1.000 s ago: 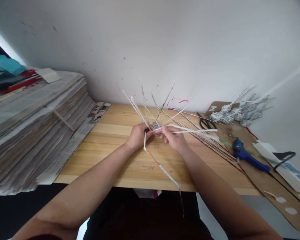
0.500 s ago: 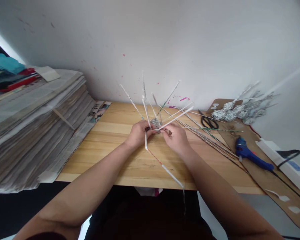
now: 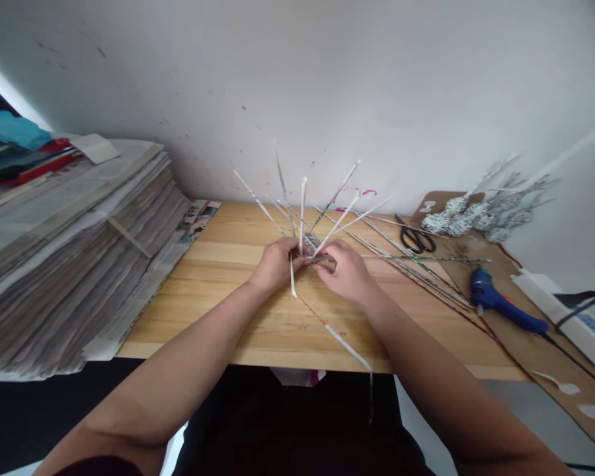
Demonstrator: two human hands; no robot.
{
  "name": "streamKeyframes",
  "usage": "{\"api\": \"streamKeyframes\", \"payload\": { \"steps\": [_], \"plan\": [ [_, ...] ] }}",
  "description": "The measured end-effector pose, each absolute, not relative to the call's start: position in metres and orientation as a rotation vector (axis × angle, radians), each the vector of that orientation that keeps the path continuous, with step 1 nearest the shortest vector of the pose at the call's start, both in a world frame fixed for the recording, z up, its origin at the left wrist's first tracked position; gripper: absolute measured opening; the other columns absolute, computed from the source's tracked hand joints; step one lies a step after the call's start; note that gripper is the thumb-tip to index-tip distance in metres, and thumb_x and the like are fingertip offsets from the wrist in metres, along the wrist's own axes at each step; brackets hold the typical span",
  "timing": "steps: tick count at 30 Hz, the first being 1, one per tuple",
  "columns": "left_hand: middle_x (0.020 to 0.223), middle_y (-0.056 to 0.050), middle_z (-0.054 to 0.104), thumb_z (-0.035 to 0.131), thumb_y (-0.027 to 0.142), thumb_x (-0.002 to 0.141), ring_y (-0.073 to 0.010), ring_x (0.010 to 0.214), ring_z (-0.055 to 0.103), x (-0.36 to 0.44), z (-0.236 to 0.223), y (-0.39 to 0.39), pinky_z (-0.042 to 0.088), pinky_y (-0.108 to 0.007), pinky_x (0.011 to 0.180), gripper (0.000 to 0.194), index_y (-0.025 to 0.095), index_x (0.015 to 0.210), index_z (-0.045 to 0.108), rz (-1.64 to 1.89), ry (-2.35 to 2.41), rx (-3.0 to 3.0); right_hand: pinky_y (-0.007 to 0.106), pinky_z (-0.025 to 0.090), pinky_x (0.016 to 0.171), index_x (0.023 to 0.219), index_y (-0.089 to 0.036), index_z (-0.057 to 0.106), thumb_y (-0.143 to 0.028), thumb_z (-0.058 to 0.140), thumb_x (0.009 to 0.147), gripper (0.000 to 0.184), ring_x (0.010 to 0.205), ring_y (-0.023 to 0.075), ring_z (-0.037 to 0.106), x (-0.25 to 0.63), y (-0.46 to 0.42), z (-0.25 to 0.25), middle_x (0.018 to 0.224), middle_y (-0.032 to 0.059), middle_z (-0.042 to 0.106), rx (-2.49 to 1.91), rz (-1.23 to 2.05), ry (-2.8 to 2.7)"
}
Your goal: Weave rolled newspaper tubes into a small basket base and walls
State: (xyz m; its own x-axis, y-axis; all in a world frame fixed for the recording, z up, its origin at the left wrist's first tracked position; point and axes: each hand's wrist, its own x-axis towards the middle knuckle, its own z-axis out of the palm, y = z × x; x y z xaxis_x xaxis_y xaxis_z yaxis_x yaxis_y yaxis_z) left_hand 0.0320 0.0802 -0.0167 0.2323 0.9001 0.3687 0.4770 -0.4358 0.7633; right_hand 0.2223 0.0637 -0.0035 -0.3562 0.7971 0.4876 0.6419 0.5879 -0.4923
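Note:
A small woven piece of rolled paper sticks (image 3: 311, 239) is held between my two hands at the middle of the table, with several sticks fanning up and outward from it. My left hand (image 3: 276, 264) is closed on its left side, thumb and fingers pinching near the base. From that hand a long jointed paper stick (image 3: 338, 340) hangs over the table's front edge, bent in places. My right hand (image 3: 346, 270) pinches the right side of the piece by the base of a white stick. The fingertips partly hide the woven base.
On the wooden table (image 3: 218, 317), loose paper sticks (image 3: 401, 264) and black scissors (image 3: 417, 239) lie to the right. A blue glue gun (image 3: 506, 307) rests on cardboard beside a white power strip (image 3: 565, 320). Finished woven pieces (image 3: 469, 215) stand behind. Newspaper stacks (image 3: 79, 264) fill the left.
The woven piece has turned slightly in my hands, and its upright sticks have shifted. The white stick by my right hand now stands steeper. Both hands stay in nearly the same place.

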Motion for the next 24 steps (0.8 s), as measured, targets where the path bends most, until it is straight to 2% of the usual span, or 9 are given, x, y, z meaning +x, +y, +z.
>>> {"api": "streamKeyframes", "payload": {
  "steps": [3,5,8,11,14,17,24],
  "plan": [
    [0.073,0.002,0.065,0.074,0.017,0.074,-0.0127,0.066,0.058,0.032,-0.017,0.08,0.044,-0.023,0.064,0.013,0.018,0.082,0.064,1.115,1.247,1.968,0.037,0.048,0.087,0.093,-0.019,0.069,-0.027,0.068,0.085,0.011,0.094,0.0232,0.061,0.222,0.063,-0.002,0.095,0.0088,0.068,-1.107,0.264,-2.12],
    [0.075,0.002,0.066,0.076,0.021,0.074,-0.0127,0.066,0.058,0.032,-0.017,0.08,0.045,-0.023,0.063,0.018,0.018,0.086,0.063,1.124,1.209,1.946,0.036,0.047,0.087,0.092,-0.02,0.07,-0.027,0.066,0.088,0.009,0.095,0.0228,0.061,0.222,0.064,-0.003,0.095,0.0086,0.068,-1.1,0.268,-2.122],
    [0.077,0.001,0.067,0.077,0.026,0.075,-0.0129,0.066,0.059,0.032,-0.018,0.08,0.046,-0.023,0.063,0.028,0.019,0.097,0.064,1.11,1.146,1.944,0.033,0.046,0.079,0.086,-0.021,0.071,-0.024,0.065,0.089,0.007,0.087,0.021,0.06,0.222,0.067,-0.005,0.087,0.0065,0.066,-1.162,0.267,-2.115],
    [0.08,0.001,0.068,0.074,0.021,0.076,-0.0128,0.066,0.06,0.032,-0.019,0.08,0.048,-0.024,0.064,0.035,0.02,0.109,0.063,1.075,1.143,1.984,0.031,0.043,0.073,0.08,-0.021,0.069,-0.024,0.066,0.088,0.01,0.081,0.02,0.058,0.222,0.069,-0.006,0.081,0.005,0.062,-1.2,0.25,-2.112],
    [0.083,0.0,0.069,0.067,0.012,0.076,-0.013,0.068,0.061,0.033,-0.018,0.078,0.05,-0.024,0.067,0.036,0.02,0.111,0.062,1.062,1.137,2.038,0.033,0.043,0.077,0.079,-0.02,0.069,-0.024,0.066,0.088,0.01,0.084,0.0216,0.057,0.221,0.07,-0.007,0.083,0.0061,0.063,-1.205,0.202,-2.108],
    [0.088,-0.001,0.069,0.056,0.003,0.075,-0.0134,0.073,0.063,0.032,-0.015,0.076,0.051,-0.025,0.072,0.043,0.02,0.114,0.062,1.055,1.083,2.097,0.035,0.043,0.081,0.078,-0.02,0.07,-0.026,0.069,0.087,0.01,0.088,0.0237,0.057,0.221,0.07,-0.008,0.084,0.0074,0.065,-1.22,0.136,-2.104],
    [0.107,-0.006,0.073,0.043,0.005,0.077,-0.0176,0.101,0.068,0.022,-0.005,0.08,0.052,-0.033,0.093,0.051,0.019,0.123,0.06,0.944,0.86,1.933,0.032,0.042,0.076,0.079,-0.021,0.073,-0.028,0.072,0.085,0.01,0.079,0.02,0.058,0.226,0.073,-0.008,0.077,0.0044,0.067,-1.247,0.21,-2.1]
  ]
}}
